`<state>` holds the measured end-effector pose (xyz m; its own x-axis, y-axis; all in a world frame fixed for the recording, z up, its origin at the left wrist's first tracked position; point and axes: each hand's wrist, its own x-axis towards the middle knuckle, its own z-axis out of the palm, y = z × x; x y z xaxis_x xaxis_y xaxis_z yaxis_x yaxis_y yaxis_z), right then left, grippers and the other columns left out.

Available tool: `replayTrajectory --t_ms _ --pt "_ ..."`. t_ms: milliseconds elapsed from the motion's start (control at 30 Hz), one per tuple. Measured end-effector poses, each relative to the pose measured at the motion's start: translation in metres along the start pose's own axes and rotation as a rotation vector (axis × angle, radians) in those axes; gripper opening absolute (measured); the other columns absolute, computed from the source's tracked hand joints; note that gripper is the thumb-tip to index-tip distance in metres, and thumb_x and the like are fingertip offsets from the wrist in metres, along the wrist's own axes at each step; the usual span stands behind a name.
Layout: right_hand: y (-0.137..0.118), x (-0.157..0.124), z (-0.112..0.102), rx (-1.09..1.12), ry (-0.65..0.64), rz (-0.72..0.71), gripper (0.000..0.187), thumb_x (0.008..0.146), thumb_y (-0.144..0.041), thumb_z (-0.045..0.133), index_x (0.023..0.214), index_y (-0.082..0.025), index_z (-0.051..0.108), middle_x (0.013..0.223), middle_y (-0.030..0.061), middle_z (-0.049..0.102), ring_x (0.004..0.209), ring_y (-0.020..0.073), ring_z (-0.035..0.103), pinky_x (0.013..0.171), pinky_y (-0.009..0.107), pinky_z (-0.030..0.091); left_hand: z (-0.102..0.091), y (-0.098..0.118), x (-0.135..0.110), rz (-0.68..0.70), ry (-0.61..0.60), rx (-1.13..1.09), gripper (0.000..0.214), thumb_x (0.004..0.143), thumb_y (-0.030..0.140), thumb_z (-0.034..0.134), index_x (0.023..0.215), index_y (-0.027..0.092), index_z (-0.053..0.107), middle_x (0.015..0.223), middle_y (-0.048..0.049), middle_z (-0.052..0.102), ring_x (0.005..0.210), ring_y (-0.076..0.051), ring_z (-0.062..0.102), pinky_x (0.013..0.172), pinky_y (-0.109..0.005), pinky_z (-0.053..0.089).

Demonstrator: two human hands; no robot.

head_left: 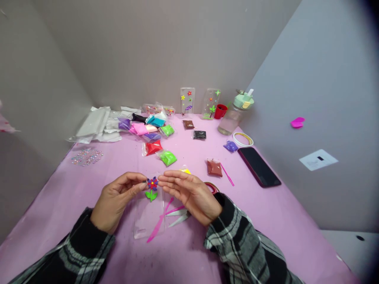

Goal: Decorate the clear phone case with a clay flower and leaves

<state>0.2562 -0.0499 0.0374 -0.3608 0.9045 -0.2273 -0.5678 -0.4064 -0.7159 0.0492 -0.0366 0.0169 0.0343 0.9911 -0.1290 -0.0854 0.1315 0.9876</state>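
A clay flower [152,184] with purple and red petals, a yellow centre and green leaves [151,195] shows at the upper part of a clear phone case [148,223] on the table. My left hand [120,199] is at the flower's left side, thumb and forefinger pinched together at the petal edge; what they hold, if anything, is too small to tell. On the other side, my right hand [189,193] has its fingers stretched out, fingertips close to the right petals. Under and beside it lie a pink plastic clay knife [156,230] and scissors [179,219], partly hidden.
Clay packets in green [168,158], red [153,147] and brown [214,167] lie beyond my hands. Further out are decorated clear cases [187,101], a water bottle [233,114], a tape roll [242,139] and a phone [259,167]. Rhinestones [87,157] lie left.
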Motion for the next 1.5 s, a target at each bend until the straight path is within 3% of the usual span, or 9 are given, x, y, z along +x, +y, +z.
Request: replayTrajectory --t_ms 300,600,700,800,900,1000,1133,1367,1500 --pt "0.002 0.002 -0.002 0.018 0.001 0.0 0.026 0.085 -0.023 0.066 0.106 -0.008 0.067 0.11 0.0155 0.072 0.1 0.0198 0.07 0.1 0.035 0.049 -0.002 -0.004 0.001 0.044 0.002 0.036 0.019 0.071 0.03 0.082 0.076 0.021 0.066 0.075 0.0053 0.06 0.07 -0.009 0.059 0.065 -0.017 0.05" --pt "0.001 0.002 -0.002 0.031 0.012 0.007 0.025 0.085 -0.025 0.068 0.103 -0.008 0.069 0.105 0.0136 0.074 0.094 0.0172 0.071 0.09 0.028 0.053 -0.005 -0.006 0.0 0.025 -0.021 0.046 0.02 0.08 0.04 0.074 0.085 0.022 0.067 0.076 0.0038 0.065 0.074 -0.013 0.065 0.075 -0.023 0.052" --pt "0.004 0.003 -0.005 0.036 0.011 0.011 0.022 0.084 -0.024 0.069 0.1 -0.009 0.07 0.094 0.0091 0.074 0.077 0.0106 0.07 0.072 0.019 0.055 -0.004 -0.004 0.0 0.016 -0.032 0.05 0.02 0.081 0.041 0.073 0.083 0.022 0.067 0.076 0.0041 0.065 0.075 -0.012 0.064 0.076 -0.023 0.051" --pt "0.006 0.004 -0.007 0.037 -0.003 0.03 0.021 0.085 -0.023 0.068 0.1 -0.008 0.07 0.081 0.0047 0.072 0.061 0.0055 0.064 0.054 0.013 0.048 0.0 -0.003 -0.002 0.011 -0.066 0.065 0.021 0.084 0.042 0.07 0.081 0.021 0.066 0.074 0.0038 0.063 0.074 -0.012 0.063 0.075 -0.023 0.051" --pt "0.007 0.004 -0.006 0.078 -0.048 0.074 0.031 0.092 -0.03 0.06 0.109 -0.006 0.067 0.095 0.0114 0.074 0.081 0.0128 0.071 0.074 0.02 0.054 0.004 -0.002 -0.005 0.011 -0.111 0.05 0.021 0.086 0.041 0.067 0.081 0.021 0.066 0.086 0.0013 0.064 0.081 -0.013 0.062 0.079 -0.024 0.052" --pt "0.006 0.003 -0.003 0.114 -0.065 0.104 0.042 0.098 -0.039 0.047 0.116 -0.005 0.063 0.113 0.0179 0.07 0.102 0.02 0.07 0.094 0.031 0.051 0.007 0.001 -0.007 -0.013 -0.118 -0.001 0.023 0.085 0.04 0.068 0.077 0.019 0.065 0.1 -0.0014 0.065 0.085 -0.015 0.063 0.08 -0.027 0.054" --pt "0.004 0.001 -0.002 0.094 -0.058 0.112 0.044 0.101 -0.04 0.039 0.117 -0.006 0.062 0.119 0.0192 0.068 0.108 0.0214 0.067 0.103 0.037 0.044 0.006 0.004 -0.007 -0.008 -0.095 -0.048 0.026 0.079 0.037 0.075 0.069 0.018 0.061 0.083 0.0006 0.066 0.072 -0.013 0.064 0.07 -0.025 0.055" --pt "0.002 0.001 -0.003 0.027 -0.032 0.01 0.034 0.097 -0.035 0.05 0.113 -0.007 0.063 0.116 0.0186 0.069 0.1 0.0209 0.07 0.095 0.034 0.049 0.0 -0.002 0.0 0.004 -0.019 -0.025 0.027 0.071 0.035 0.082 0.09 0.022 0.068 0.074 0.0036 0.068 0.064 -0.013 0.065 0.065 -0.024 0.055" --pt "0.003 0.002 -0.005 0.038 0.006 0.008 0.03 0.097 -0.032 0.051 0.109 -0.008 0.065 0.106 0.0155 0.072 0.09 0.0171 0.071 0.086 0.029 0.053 -0.006 -0.007 0.001 0.064 -0.047 0.115 0.021 0.078 0.038 0.075 0.075 0.019 0.067 0.065 0.003 0.064 0.061 -0.011 0.06 0.061 -0.021 0.05"
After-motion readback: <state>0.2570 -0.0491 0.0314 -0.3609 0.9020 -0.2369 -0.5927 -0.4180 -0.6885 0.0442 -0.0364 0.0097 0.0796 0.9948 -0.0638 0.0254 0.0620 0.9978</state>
